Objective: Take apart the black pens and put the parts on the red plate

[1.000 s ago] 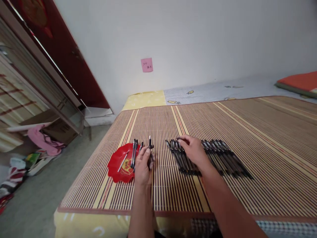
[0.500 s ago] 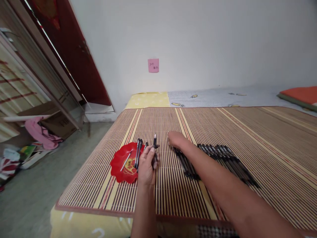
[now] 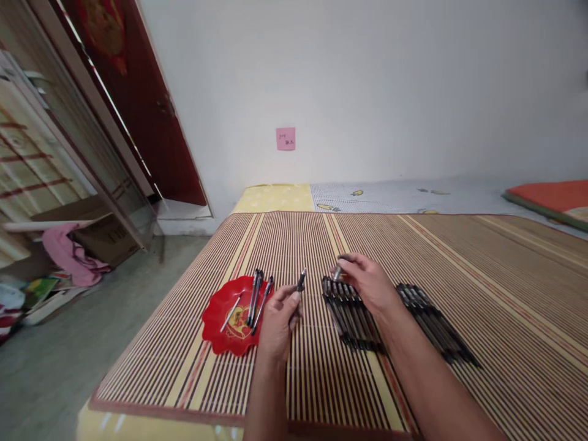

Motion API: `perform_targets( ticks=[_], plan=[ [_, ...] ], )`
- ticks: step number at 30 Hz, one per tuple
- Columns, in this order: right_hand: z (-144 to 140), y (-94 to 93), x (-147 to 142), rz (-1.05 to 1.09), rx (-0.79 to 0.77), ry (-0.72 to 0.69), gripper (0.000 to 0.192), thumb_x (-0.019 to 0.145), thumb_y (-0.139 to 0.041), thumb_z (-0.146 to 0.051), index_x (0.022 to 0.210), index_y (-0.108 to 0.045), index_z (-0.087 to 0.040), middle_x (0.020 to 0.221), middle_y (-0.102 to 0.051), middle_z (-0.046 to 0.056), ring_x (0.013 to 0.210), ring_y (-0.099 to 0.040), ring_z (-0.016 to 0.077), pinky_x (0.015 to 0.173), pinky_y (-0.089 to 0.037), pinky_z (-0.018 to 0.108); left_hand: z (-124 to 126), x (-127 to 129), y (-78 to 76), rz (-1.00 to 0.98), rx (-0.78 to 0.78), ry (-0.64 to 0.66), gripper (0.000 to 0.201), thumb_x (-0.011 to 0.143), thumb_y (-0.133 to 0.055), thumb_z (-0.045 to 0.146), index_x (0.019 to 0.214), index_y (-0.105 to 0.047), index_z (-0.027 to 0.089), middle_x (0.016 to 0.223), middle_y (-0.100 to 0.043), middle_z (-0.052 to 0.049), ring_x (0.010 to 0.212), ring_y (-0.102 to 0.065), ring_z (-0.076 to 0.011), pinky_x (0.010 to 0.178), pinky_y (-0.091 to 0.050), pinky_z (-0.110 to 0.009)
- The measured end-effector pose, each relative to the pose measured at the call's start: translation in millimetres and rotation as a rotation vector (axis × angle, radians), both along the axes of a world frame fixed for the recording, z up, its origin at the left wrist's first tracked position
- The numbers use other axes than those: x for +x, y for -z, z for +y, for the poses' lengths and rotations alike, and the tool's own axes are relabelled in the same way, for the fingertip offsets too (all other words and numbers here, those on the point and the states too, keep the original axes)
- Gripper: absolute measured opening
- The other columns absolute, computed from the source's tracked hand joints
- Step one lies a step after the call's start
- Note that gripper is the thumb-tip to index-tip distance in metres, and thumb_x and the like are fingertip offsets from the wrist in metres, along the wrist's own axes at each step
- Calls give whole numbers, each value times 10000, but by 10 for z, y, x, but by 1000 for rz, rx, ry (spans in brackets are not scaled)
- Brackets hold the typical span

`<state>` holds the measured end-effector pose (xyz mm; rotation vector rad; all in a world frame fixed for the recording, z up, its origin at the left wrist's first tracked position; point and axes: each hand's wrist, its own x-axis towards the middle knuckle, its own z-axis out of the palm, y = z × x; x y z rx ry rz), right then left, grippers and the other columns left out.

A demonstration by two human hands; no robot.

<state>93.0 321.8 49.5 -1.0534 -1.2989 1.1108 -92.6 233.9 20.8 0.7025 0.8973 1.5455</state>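
Fingers of both hands are closed on something; from where I stand, left to right, the striped mat [image 3: 285, 245] on the bed bears a red scalloped plate [image 3: 215, 337], with a thin white stick [image 3: 230, 313] and three slanted pens [image 3: 256, 300] lying across it. Next, the left hand [image 3: 280, 315] grasps an uncapped black pen [image 3: 301, 280], tip pointing up and away, just right of the plate. Further right, a close-set pen row [image 3: 353, 315], the right hand [image 3: 367, 280] at its far end pinching a small clear piece [image 3: 337, 272], too blurred to identify; right of that, a second pen bunch [image 3: 436, 323].
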Motion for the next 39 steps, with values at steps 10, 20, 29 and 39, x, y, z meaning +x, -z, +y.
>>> perform_targets(
  ticks=[10,20,29,39],
  plan=[
    [-531,7,181,468,48,269,339,719,-846,-397,932,-670,-202,858,-733,17,765,-691,147,750,-576,285,-49,172,-3,175,-54,243,346,659,-886,368,893,-742,157,710,-612,12,599,-500,-69,548,-377,-166],
    [-568,-43,121,191,-14,-40,326,736,-773,-429,947,-661,-207,890,-727,51,800,-699,190,746,-576,314,-68,270,6,151,-72,268,347,669,-880,365,893,-731,147,673,-583,13,549,-466,-57,449,-255,-146],
    [-523,38,80,73,26,-143,224,766,-726,-372,896,-647,-208,799,-678,5,756,-670,159,713,-535,280,-78,281,24,83,-49,295,345,723,-848,378,884,-653,144,569,-528,49,447,-386,-34,396,-175,-143],
    [-465,141,42,49,-15,-91,275,728,-735,-429,820,-588,-216,720,-634,-14,666,-638,157,635,-514,274,-88,336,48,122,-32,296,335,776,-797,413,878,-618,149,570,-521,54,454,-378,-43,423,-213,-155]
  ],
)
